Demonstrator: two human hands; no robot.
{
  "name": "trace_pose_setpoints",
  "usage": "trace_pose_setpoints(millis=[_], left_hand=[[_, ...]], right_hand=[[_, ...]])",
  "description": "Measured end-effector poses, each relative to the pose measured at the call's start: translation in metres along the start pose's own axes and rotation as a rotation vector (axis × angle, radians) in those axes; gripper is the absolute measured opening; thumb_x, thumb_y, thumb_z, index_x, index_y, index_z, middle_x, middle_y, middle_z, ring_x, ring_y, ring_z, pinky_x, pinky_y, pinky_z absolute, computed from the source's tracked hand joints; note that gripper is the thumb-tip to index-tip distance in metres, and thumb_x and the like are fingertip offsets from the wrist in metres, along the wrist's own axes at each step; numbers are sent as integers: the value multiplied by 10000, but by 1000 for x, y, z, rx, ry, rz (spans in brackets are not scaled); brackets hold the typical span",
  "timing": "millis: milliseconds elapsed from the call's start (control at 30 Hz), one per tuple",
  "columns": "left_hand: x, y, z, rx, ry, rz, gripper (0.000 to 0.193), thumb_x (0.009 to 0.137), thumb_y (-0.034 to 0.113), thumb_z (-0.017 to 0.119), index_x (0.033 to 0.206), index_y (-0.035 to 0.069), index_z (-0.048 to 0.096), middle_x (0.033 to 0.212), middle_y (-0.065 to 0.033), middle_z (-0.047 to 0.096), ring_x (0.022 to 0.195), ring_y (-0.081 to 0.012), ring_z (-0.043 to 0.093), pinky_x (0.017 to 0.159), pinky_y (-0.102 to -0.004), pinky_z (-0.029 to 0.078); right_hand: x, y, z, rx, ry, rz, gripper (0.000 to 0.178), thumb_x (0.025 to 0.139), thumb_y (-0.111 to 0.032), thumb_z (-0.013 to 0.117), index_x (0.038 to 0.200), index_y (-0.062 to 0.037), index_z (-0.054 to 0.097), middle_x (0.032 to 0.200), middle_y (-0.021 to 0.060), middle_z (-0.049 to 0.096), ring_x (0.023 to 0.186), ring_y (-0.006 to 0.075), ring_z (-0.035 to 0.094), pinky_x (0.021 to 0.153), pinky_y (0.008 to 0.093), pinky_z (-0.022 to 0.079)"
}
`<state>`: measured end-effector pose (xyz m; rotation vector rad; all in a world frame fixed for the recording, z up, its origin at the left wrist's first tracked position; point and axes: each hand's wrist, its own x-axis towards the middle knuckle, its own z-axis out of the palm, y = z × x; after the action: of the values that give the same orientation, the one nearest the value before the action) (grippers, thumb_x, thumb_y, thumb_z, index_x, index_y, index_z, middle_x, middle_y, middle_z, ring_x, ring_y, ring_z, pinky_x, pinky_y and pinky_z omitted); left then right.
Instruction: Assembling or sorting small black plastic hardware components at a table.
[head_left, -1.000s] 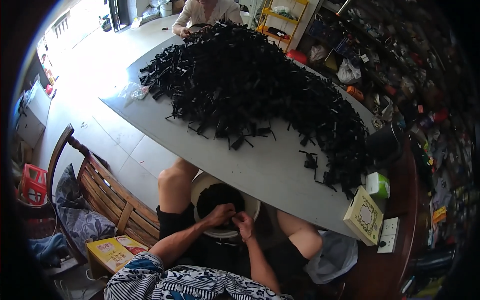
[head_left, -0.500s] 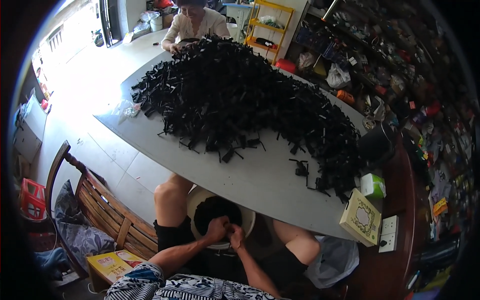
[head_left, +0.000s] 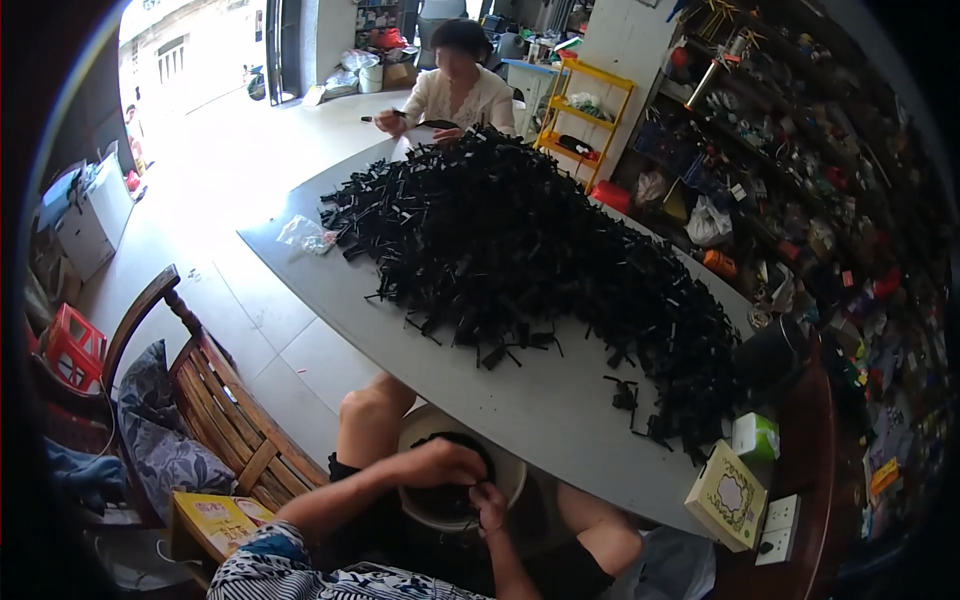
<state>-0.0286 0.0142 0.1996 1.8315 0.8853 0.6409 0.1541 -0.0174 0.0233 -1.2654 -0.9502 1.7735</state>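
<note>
Both my hands are over a cream bucket (head_left: 514, 487) between my knees, with dark contents inside it. My left hand (head_left: 447, 463) reaches over the bucket, its fingers bent together and pointing down. Just below and to the right, my right hand (head_left: 489, 506) is closed near the bucket's right side. Whatever small thing is between the fingertips is too dark to make out. Beyond, a large heap of small black plastic parts with thin arms (head_left: 500, 230) covers much of the grey table (head_left: 420, 350). A few parts (head_left: 622, 397) lie loose at its near side.
Across the table, a person (head_left: 455, 95) holds a small dark part. A patterned box (head_left: 727, 497), a tissue pack (head_left: 755, 437) and a black bucket (head_left: 770, 355) stand at the right. A wooden chair (head_left: 225, 410) is at my left. Crowded shelves (head_left: 800, 190) line the right.
My view has shifted, so the scene sits lower and further right. My hands were together and are now slightly apart, the left one higher. The person opposite has raised a hand with a dark part.
</note>
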Motion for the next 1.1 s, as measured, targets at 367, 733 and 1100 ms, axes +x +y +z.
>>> trace_pose_setpoints(millis=[367, 733, 1100], left_hand=[[-7, 152, -115, -639, 388, 1193, 971, 690, 374, 648, 1319, 257, -83, 1291, -233, -270, 1257, -321, -116, 1020, -377, 85], [-24, 146, -148, -805, 459, 1251, 1051, 678, -36, 592, 1271, 307, -205, 1245, -164, -381, 1237, -235, -215, 1026, -420, 42], [-24, 162, -154, -722, 541, 1257, 1162, 447, -221, 403, 1260, 312, -234, 1265, -159, -360, 1232, -256, -221, 1013, -470, 18]], right_hand=[[-9, 0, 1, 122, 55, 119, 128, 742, -110, 575, 661, -100, 477, 540, -23, 413, 496, 88, 409, 470, 225, 339], [2, 9, -9, 38, -22, 121, 181, 750, -81, 545, 639, -132, 412, 535, -32, 383, 469, 82, 391, 422, 217, 327], [5, 19, -19, 98, 20, 217, 181, 742, -66, 569, 628, -94, 431, 570, -15, 405, 501, 85, 399, 513, 236, 401]])
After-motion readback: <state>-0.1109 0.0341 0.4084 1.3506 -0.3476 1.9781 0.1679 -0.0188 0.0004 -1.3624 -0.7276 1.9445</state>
